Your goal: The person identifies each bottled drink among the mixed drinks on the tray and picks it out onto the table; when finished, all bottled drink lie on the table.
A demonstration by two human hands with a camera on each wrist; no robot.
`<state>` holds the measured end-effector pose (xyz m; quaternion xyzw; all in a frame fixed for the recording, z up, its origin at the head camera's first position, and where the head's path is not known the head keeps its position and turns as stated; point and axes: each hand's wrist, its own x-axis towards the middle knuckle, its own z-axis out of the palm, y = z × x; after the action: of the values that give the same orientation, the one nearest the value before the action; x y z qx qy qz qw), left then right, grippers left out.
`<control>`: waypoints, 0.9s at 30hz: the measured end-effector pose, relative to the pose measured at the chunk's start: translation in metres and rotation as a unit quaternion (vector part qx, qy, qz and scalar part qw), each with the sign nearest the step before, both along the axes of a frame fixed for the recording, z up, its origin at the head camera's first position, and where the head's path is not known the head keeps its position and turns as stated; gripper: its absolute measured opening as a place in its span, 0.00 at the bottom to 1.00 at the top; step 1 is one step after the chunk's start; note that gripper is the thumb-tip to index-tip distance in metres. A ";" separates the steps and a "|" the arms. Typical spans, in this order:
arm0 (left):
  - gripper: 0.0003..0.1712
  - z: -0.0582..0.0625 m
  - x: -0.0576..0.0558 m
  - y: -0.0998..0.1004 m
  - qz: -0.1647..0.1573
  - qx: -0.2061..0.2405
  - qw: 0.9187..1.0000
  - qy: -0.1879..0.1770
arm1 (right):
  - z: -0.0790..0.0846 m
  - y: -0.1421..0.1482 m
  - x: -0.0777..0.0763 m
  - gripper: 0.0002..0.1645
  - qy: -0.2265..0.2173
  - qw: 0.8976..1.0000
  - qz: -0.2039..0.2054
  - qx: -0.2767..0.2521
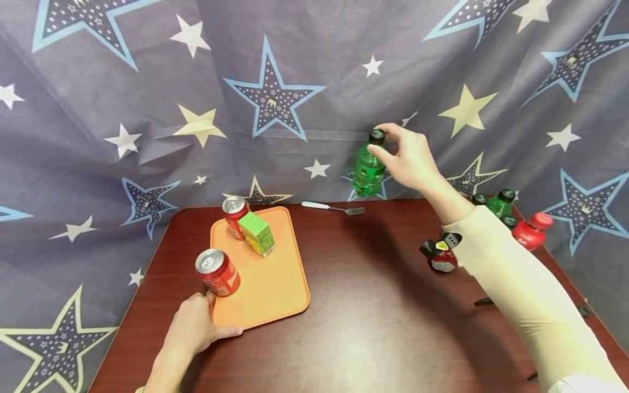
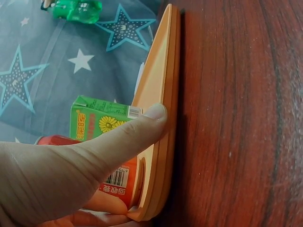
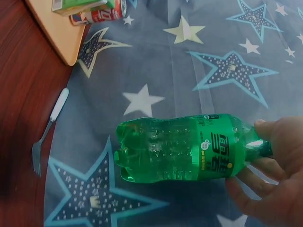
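Note:
High above the table's far edge, my right hand (image 1: pixel 410 158) holds a green plastic bottle (image 1: pixel 368 170) by its neck, just under the black cap. In the right wrist view the bottle (image 3: pixel 175 149) shows its green label, with the fingers around the neck. My left hand (image 1: pixel 191 325) is at the near left corner of an orange tray (image 1: pixel 267 284); its thumb (image 2: pixel 142 123) lies over the rim in the left wrist view. On the tray stand two red cans, one near (image 1: pixel 218 273) and one far (image 1: pixel 236 215), and a green drink carton (image 1: pixel 257 234) beside the far can.
A fork (image 1: pixel 334 207) with a white handle lies at the table's far edge. Past my right forearm are several bottles, among them a green one (image 1: pixel 501 203) and a red-capped one (image 1: pixel 532 232), partly hidden. A star-patterned cloth (image 1: pixel 290 158) hangs behind the table.

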<state>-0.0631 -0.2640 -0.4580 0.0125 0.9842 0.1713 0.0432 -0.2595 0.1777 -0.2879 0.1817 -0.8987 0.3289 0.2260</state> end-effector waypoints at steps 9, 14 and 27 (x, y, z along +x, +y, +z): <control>0.58 -0.001 0.001 -0.001 0.004 0.004 1.000 -0.005 | -0.006 0.029 0.003 0.26 -0.022 0.999 -0.017 0.015; 0.57 -0.002 0.002 -0.001 0.002 0.006 1.000 0.001 | -0.008 0.042 0.006 0.26 -0.023 0.999 -0.026 0.027; 0.56 -0.003 0.002 -0.002 -0.002 0.007 1.000 0.011 | -0.012 0.070 0.014 0.26 -0.030 0.996 -0.040 0.072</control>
<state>-0.0610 -0.2657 -0.4610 0.0166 0.9834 0.1778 0.0323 -0.2451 0.2481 -0.3001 0.1513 -0.9331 0.2594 0.1980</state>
